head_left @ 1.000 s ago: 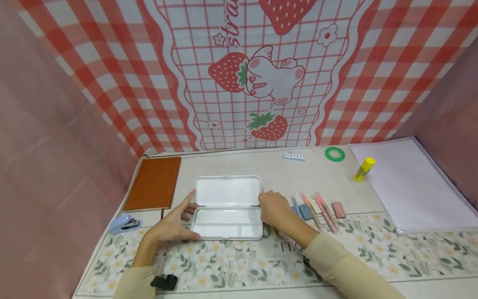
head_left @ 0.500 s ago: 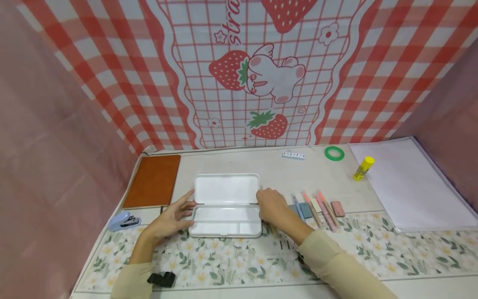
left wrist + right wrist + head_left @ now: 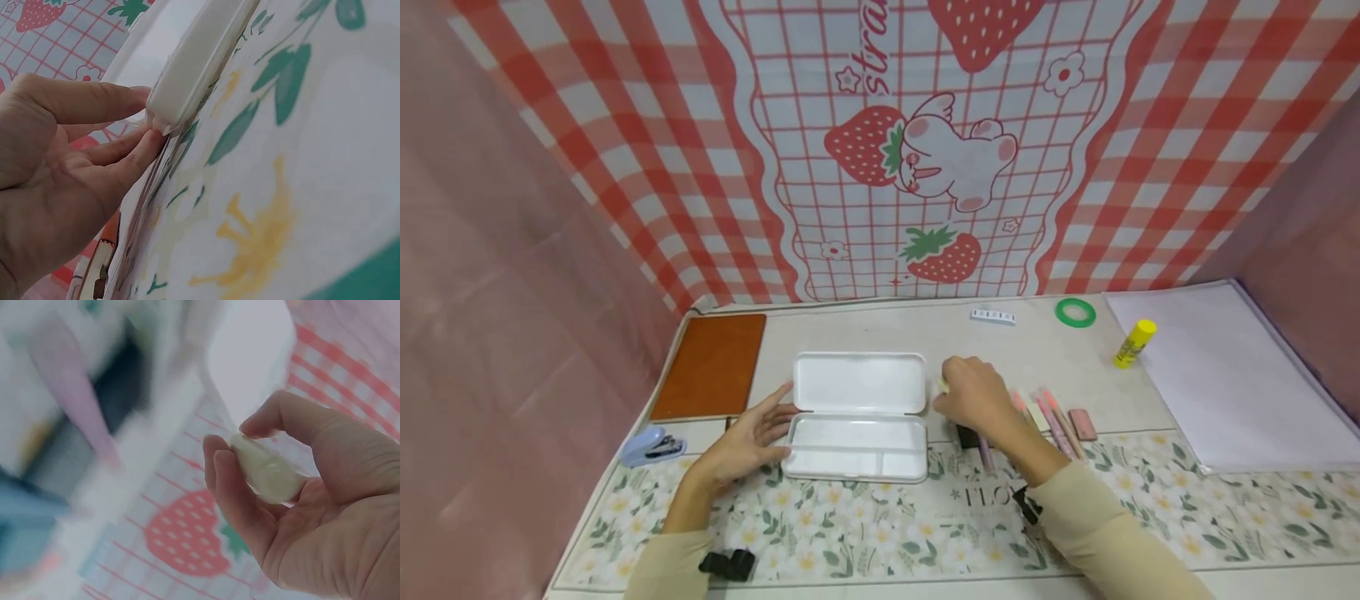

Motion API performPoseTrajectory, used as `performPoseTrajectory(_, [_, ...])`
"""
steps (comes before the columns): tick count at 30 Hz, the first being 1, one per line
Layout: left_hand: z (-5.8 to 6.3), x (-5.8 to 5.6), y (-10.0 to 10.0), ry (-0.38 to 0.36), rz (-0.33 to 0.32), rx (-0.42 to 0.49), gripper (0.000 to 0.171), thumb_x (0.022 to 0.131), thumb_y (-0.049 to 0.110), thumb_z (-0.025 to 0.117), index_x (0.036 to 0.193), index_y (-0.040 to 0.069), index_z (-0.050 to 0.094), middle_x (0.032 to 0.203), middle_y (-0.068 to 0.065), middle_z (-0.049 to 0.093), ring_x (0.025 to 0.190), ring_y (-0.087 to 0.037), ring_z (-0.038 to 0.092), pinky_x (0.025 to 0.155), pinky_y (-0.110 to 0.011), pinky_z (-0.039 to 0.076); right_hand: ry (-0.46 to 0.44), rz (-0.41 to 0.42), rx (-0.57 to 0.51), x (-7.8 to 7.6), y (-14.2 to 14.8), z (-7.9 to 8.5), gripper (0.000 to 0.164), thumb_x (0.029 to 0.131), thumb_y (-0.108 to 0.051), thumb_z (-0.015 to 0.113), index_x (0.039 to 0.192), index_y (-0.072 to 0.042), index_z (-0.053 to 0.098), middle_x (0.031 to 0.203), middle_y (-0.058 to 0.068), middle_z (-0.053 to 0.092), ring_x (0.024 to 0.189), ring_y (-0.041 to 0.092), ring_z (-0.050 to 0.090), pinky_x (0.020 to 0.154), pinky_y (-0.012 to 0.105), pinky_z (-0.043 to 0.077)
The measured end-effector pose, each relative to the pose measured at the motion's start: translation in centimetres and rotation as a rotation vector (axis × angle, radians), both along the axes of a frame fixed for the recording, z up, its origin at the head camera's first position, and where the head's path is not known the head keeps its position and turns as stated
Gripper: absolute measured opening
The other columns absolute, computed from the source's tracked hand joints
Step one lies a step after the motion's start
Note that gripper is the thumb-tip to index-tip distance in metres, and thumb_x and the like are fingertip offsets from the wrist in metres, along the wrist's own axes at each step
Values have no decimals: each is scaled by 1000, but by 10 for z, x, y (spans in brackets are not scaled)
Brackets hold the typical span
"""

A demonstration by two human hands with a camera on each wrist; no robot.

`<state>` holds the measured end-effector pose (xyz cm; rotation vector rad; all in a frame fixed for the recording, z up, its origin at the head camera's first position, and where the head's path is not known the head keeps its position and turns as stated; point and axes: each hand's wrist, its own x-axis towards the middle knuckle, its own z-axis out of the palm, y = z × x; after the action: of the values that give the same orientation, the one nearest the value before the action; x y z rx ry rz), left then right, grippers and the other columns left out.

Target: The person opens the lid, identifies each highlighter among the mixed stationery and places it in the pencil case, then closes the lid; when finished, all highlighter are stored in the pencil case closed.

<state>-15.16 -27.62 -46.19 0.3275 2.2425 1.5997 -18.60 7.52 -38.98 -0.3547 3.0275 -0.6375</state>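
A white pencil case (image 3: pixel 859 382) lies with its lid swung back; its divided tray (image 3: pixel 835 431) shows bare compartments. At its left end my left hand (image 3: pixel 741 442) touches the side with thumb and fingertips, the fingers stretched out. In the left wrist view the thumb and a finger meet the case's corner (image 3: pixel 181 87). Right of the case, my right hand (image 3: pixel 973 396) pinches a small, cream-coloured, rounded piece (image 3: pixel 265 469) between thumb and fingers; its kind I cannot tell. Below that hand lie a dark block (image 3: pixel 967 437) and a mauve pen (image 3: pixel 986 455).
Several pens (image 3: pixel 1060 425) and a pink eraser (image 3: pixel 1082 423) lie to the right. Farther off are a glue stick (image 3: pixel 1135 343), green tape (image 3: pixel 1076 312), a small white strip (image 3: pixel 993 317) and a white sheet (image 3: pixel 1232 383). Leftward sit a brown notebook (image 3: pixel 709 367) and blue stapler (image 3: pixel 653 447).
My right hand has left the case's right side and moved right, now pinching the cream piece. The left hand stays at the case's left end, its thumb shifted slightly back.
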Motion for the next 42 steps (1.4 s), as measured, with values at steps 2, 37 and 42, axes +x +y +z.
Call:
performPoseTrajectory(2, [0,0,0,0,3,-2,98,81,-10,66,151,35,13,141,-12,39,135,-30,34,107,-38,34,38,37,-10,-1,5,15,6,69,-5,63,69,-6,57,59,2,48,47,14,33,43,26,27])
performPoseTrajectory(37, [-2,1,-6,-39,-60,51,93,85,0,66,152,35,11,144,-11,35,138,-29,28,108,-37,33,-59,440,121,14,-134,-35,14,76,-10,74,88,-14,69,76,-2,64,64,12,56,52,24,45])
performPoseTrajectory(42, [-1,0,-7,-38,-58,46,94,84,1,67,151,35,12,144,-9,36,138,-28,29,108,-36,33,-27,449,109,15,-141,-40,11,80,-12,71,89,-13,66,79,-3,62,68,12,54,54,24,44])
